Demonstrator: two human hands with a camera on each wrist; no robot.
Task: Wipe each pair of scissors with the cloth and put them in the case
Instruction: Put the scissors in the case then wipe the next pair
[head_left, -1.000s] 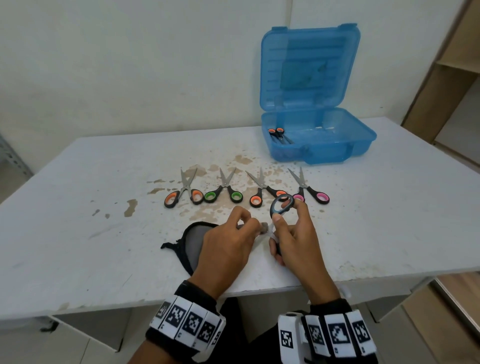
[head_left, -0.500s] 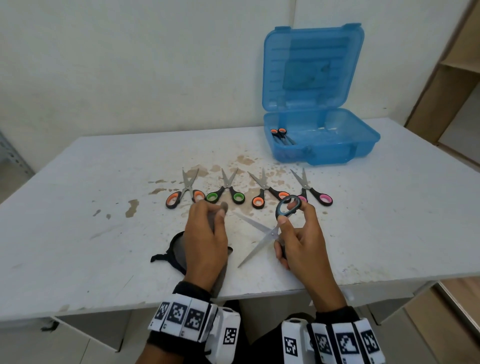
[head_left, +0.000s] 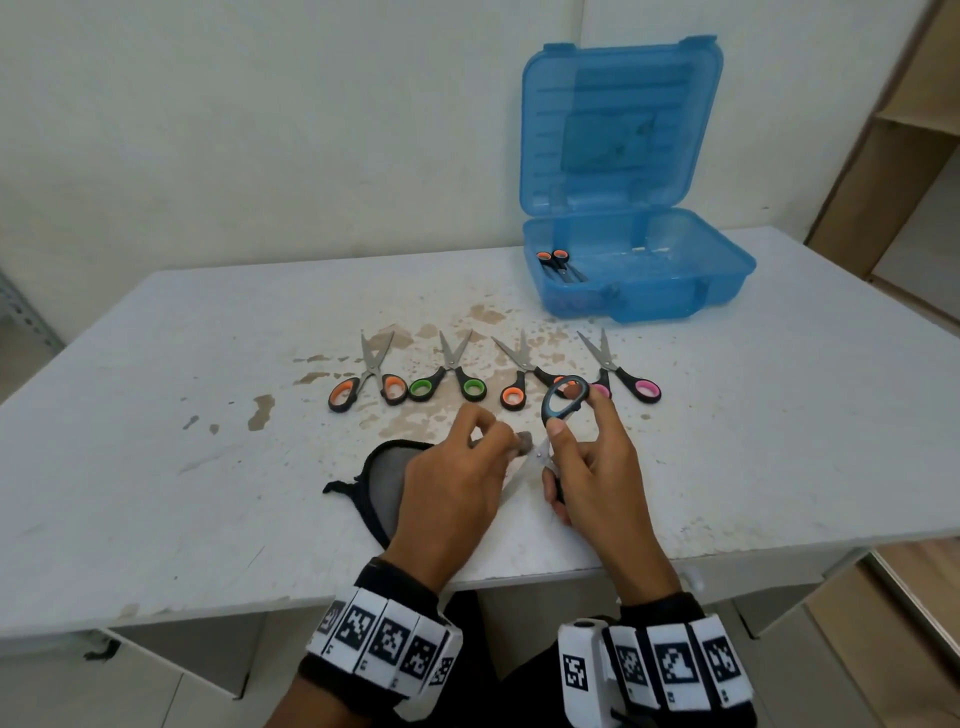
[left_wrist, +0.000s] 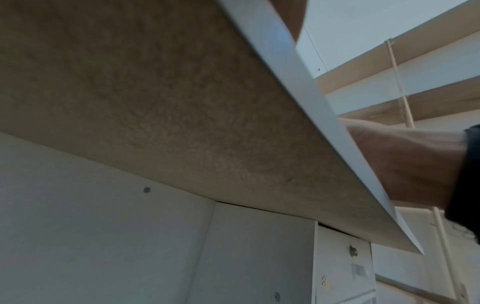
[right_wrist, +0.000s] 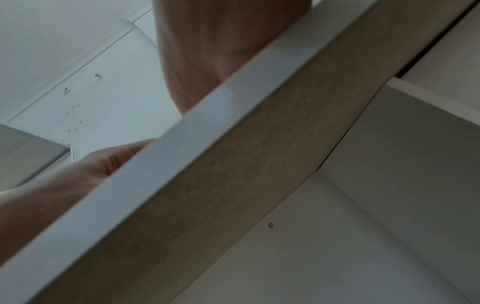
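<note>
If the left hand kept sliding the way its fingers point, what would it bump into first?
Probably the blue-handled scissors that the right hand holds; the left hand with its cloth is already at their blade. Depth is hard to judge.

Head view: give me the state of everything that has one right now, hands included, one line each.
Blue case: lid open, upright.
Scissors in case: lying inside, blades shut.
Four scissors on table: blades open, not cased.
Blue-handled scissors: blades open, held off the table.
Right hand: grips the blue-handled scissors' handles.
Left hand: pinches the cloth onto a blade.
Grey cloth: partly on table, under left hand.
</note>
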